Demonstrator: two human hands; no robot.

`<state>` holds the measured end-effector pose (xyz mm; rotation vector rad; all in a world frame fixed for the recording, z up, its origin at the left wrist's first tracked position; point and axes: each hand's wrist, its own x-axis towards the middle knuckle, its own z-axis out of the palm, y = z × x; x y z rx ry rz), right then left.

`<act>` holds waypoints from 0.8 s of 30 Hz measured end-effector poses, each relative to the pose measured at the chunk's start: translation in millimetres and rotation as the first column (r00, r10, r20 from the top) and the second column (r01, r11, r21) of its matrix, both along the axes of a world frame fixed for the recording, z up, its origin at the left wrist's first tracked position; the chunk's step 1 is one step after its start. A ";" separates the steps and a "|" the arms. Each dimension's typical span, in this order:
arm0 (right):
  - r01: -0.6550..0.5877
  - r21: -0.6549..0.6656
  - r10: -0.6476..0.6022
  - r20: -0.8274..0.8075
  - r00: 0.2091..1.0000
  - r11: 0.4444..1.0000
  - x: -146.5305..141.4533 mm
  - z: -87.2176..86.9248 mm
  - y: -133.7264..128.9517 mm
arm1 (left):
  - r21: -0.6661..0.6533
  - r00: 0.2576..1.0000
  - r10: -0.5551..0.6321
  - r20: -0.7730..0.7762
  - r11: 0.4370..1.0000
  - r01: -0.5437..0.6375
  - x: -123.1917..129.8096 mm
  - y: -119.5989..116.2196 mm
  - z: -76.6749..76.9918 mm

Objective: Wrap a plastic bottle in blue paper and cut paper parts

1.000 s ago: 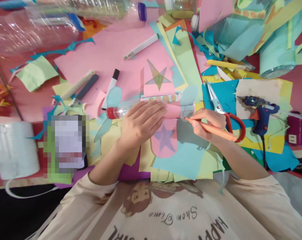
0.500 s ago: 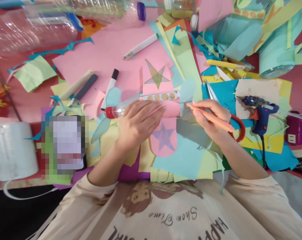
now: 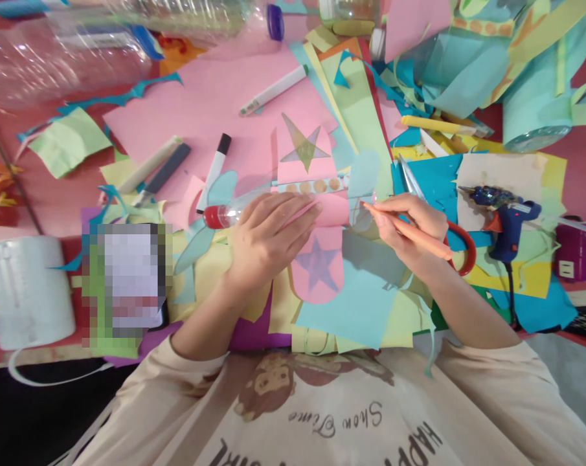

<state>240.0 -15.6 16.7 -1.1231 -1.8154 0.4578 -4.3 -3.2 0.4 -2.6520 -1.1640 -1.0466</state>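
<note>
across the middle of the paper-strewn table: a clear plastic bottle with a red screw cap lies on its side, cap to the left, its body wrapped in pink paper.
left hand: laid over the bottle, fingers stretched out and close together; the thumb is hidden, so whether it grips underneath i cannot tell.
right hand: pinches an orange felt-tip marker between thumb and fingers, the tip at the bottle's right end; whether it touches i cannot tell.
wings: a rounded pink paper flap with an olive star reaches out on the far side, another with a purple star on the near side.
dotted strip: pale blue with tan spots, between the bottle and the far flap.
light-blue paper oval: stands by the bottle's right end.
red-handled scissors: just beyond the right hand, partly covered by it.
dark-blue glue gun: farther right, on layered paper.
</note>
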 end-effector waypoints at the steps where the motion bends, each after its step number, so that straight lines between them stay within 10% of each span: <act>1: 0.000 0.003 0.000 0.000 1.000 1.000 0.1 0.0 -0.1 | -0.004 1.000 0.000 0.002 1.000 0.000 -0.1 0.4 -0.1; 24: -0.003 0.031 0.002 0.028 1.000 1.000 2.9 -4.0 2.5 | -0.031 0.997 0.041 -0.071 0.999 -0.043 -1.9 2.8 0.6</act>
